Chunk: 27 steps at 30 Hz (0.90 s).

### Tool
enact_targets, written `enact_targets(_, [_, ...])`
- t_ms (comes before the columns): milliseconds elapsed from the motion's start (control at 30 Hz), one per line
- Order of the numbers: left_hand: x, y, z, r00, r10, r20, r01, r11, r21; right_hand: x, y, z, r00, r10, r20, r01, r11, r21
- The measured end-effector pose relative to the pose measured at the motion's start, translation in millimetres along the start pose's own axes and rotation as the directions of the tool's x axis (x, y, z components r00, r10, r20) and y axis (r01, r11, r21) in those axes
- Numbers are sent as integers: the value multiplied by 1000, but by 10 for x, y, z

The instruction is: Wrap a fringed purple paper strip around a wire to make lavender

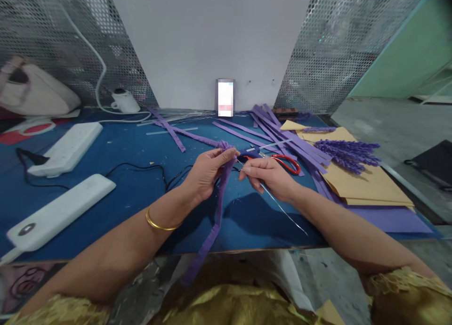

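Observation:
My left hand (208,172) is closed, pinching a long purple crepe paper strip (219,207) where it bunches into a gathered purple clump. One end of the strip hangs down over the table's front edge; another length runs up and left. Between the fingers of my right hand (266,174) is a thin wire (284,209), its free end pointing down and right. The wire's other end reaches the clump at my left fingertips, where its tip is hidden. Just behind my right hand lie red-handled scissors (287,164) and a dark blue tool (249,152), partly covered.
Loose purple strips (289,134) lie at the back right, beside finished purple flower sprigs (348,153) on tan paper (370,186). A phone (225,98) leans on the white board. On the left are a power strip (67,148), a white device (61,212) and black cables (136,165).

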<state>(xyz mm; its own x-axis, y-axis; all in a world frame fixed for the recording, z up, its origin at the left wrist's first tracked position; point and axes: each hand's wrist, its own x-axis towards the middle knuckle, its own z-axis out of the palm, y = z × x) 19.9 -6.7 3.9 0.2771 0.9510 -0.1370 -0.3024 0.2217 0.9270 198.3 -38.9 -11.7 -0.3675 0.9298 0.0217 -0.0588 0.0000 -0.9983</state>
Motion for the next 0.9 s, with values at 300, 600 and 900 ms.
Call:
enact_targets(300, [2, 8, -15, 1000, -20, 10, 19, 999, 47, 12, -9, -14, 999, 4, 39, -4, 1000, 24])
enact_targets(600, [81, 53, -102, 998, -25, 51, 16, 986, 167, 65, -2, -103, 997, 50, 60, -49, 999, -18])
enact_targets(900, [160, 44, -118, 990, -106, -90, 113, 991, 72, 220, -83, -677, 872, -278, -402, -226, 499, -836])
